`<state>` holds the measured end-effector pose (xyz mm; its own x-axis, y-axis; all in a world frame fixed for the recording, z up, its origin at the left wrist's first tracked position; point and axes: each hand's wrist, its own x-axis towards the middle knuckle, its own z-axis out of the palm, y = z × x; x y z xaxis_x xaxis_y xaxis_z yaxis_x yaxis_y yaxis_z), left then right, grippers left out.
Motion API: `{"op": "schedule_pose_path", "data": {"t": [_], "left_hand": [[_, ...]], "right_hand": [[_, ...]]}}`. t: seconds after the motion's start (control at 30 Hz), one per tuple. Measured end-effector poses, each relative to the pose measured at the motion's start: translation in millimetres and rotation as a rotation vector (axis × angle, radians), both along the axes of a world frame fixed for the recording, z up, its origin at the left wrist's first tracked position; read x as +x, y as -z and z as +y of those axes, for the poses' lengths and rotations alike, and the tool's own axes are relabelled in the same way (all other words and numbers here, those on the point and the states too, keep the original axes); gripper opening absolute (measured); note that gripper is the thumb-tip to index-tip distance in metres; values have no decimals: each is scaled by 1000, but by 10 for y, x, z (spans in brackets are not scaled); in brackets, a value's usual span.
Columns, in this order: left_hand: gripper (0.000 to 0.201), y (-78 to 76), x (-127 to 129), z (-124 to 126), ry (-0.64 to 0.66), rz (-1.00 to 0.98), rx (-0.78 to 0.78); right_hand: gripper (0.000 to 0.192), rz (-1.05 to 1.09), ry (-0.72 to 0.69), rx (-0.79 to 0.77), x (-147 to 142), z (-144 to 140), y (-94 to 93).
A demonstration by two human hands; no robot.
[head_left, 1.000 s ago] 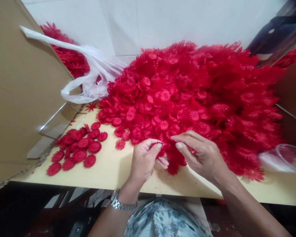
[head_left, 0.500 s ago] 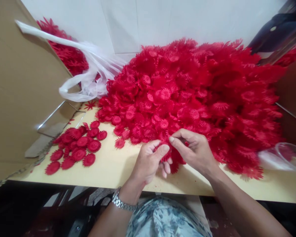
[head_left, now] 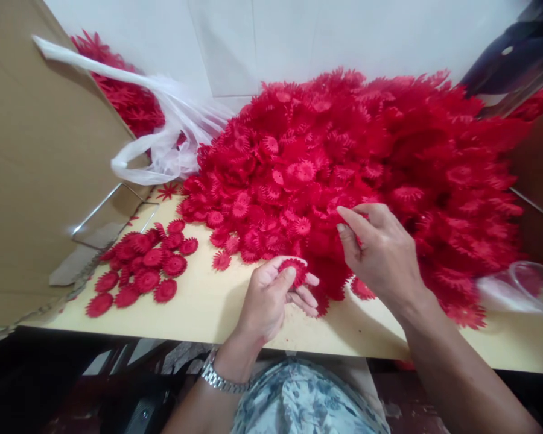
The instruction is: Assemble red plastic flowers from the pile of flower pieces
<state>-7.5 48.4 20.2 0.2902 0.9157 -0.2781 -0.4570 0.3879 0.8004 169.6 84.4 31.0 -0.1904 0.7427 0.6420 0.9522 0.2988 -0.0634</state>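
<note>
Likely the red flower disc [head_left: 294,271] pinched in the left hand [head_left: 269,301] grip could slip onto the tabletop [head_left: 208,313], while the right hand [head_left: 384,256], fingers loosely curled and empty, topples the heap of red flowers [head_left: 366,169] just beyond it.

place: small assembly workshop | evidence: huge heap of red plastic flower pieces [head_left: 380,175] on pale wooden workbench [head_left: 199,307] | brown cardboard carton [head_left: 40,157] | clear plastic bag [head_left: 172,144]

clear container [head_left: 531,286]: cut by right edge | cardboard box [head_left: 36,169]: cut by left edge
</note>
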Motion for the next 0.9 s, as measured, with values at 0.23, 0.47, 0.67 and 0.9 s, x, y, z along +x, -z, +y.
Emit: {"op": "schedule_pose_path", "data": {"t": [0.23,0.47,0.67,0.9], "left_hand": [[31,47,14,-20,-10,116,-10],[46,49,21,-35,35,247,-15],[34,52,-7,-98,174,214,29],[18,-79,-31,26,19,117,69]], "right_hand": [[17,403,-308,-218,-111,-184,-154],[19,630,-587,-769,-257,-289,-139],[18,571,-263,-364,-165,-216,-105],[21,59,-68,-43,56,46,-61]]}}
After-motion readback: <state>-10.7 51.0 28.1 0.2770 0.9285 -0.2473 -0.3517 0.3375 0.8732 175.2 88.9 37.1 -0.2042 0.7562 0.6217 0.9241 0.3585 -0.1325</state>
